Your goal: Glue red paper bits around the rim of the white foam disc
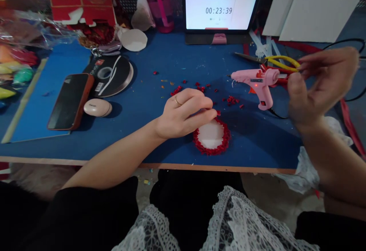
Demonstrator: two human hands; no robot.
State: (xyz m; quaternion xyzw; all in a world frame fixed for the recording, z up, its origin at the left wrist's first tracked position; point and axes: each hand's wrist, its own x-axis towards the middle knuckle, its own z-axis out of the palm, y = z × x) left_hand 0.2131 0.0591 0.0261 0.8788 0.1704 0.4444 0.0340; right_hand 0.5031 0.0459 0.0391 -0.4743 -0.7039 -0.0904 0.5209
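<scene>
A white disc (211, 134) ringed with small red pieces lies near the table's front edge. My left hand (187, 113) is at its upper left, fingers curled together around a small red piece (218, 113) that shows at the fingertips. Raised at the right, my right hand (324, 81) is blurred, its fingers bent towards the thumb; whether anything is between them cannot be made out. Just left of it, a pink glue gun (261, 83) lies with a small red light on. Loose red bits (232, 100) are scattered between the disc and the gun.
Yellow-handled scissors (281, 62) lie behind the glue gun. A tablet (219, 10) stands at the back. On the left are a phone (68, 102), a ribbon spool (110, 75), a pale oval case (97, 107) and colourful bags. White boxes (311, 10) stand at the back right.
</scene>
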